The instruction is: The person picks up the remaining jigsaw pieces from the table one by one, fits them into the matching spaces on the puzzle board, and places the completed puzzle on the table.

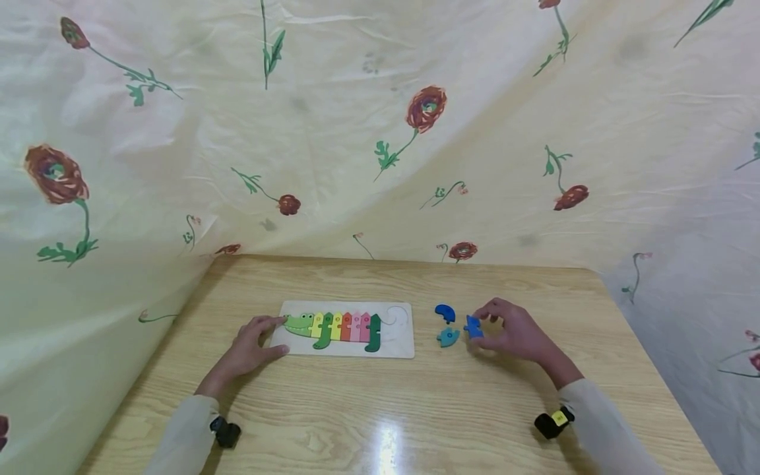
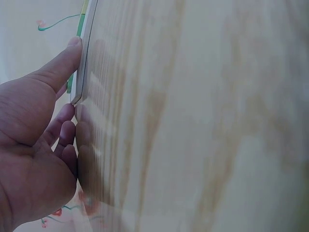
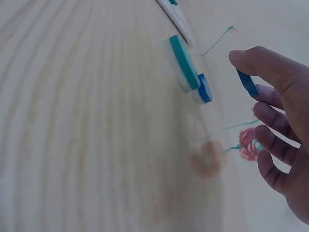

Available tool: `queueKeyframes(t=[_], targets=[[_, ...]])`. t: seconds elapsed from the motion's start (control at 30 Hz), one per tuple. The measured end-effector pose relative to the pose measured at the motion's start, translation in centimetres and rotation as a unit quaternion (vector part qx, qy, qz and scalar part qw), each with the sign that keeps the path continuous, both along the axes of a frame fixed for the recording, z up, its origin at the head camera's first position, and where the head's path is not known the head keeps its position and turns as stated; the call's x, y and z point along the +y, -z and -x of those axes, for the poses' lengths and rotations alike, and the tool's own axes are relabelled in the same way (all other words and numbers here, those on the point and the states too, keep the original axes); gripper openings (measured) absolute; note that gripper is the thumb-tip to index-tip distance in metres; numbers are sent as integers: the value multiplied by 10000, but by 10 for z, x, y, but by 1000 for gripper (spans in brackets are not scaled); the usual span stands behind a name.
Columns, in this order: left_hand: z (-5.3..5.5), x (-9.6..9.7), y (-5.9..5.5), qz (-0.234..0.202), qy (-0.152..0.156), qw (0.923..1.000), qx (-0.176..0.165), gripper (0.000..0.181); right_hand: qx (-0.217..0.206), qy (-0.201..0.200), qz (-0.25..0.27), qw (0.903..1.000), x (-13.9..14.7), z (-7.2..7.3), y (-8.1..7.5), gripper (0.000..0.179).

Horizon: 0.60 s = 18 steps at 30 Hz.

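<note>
Flower-printed cloth hangs behind the wooden table, where the puzzle board lies lengthwise left to right, its bare end facing the right hand. That hand pinches a blue piece off to the board's right, beyond a dark blue piece and a teal piece; the left hand, nearer, touches the board's left end with thumb and fingers spread.

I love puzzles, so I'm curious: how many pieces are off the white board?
3: a curved dark blue piece and a teal piece right of the white board, and a blue piece in the right hand's grip. More could be hidden.
</note>
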<state>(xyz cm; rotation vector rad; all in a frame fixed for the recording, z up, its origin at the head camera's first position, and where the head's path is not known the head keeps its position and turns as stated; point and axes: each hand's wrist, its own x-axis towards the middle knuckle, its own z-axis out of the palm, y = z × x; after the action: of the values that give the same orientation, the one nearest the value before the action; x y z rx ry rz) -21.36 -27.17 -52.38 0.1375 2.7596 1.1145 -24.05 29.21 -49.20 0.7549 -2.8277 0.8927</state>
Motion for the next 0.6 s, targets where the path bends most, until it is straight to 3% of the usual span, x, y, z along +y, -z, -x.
queueKeyframes(t=[0.2, 0.6], targets=[[0, 0, 1, 15, -33, 10000, -7, 69, -42, -121, 29, 9999, -11, 5, -11, 37], [1, 0, 1, 17, -34, 10000, -16, 68, 137, -179, 177, 9996, -36, 14, -19, 39]])
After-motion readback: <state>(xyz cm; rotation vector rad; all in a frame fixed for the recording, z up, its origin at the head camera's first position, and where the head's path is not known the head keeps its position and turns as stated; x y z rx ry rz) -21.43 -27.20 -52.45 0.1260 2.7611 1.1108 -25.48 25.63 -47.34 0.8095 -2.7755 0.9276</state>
